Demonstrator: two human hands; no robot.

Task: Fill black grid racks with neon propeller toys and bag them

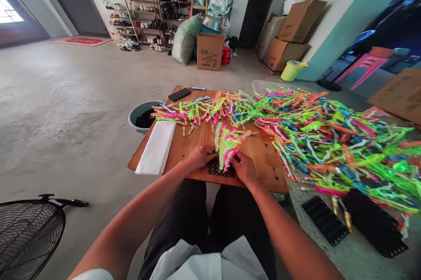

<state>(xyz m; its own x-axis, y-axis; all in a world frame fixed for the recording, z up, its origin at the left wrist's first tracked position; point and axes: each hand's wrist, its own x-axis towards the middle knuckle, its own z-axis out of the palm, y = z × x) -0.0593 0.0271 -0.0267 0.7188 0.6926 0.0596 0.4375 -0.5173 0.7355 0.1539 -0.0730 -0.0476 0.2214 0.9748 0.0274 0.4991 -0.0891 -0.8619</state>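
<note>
Left hand and right hand, grips unclear, are flanking slim neon plastic pieces, probably light, best held low.

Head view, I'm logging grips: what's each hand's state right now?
Left hand: curled at the black latticed plastic tray; grip can't be told.
Right hand: bent beside the neon multicoloured plastic pieces; grip can't be told.

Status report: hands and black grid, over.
Left hand and right hand flanking black grid. Bright pieces bunched over it. Loose pile beyond and rightward, clear of hands.
</note>
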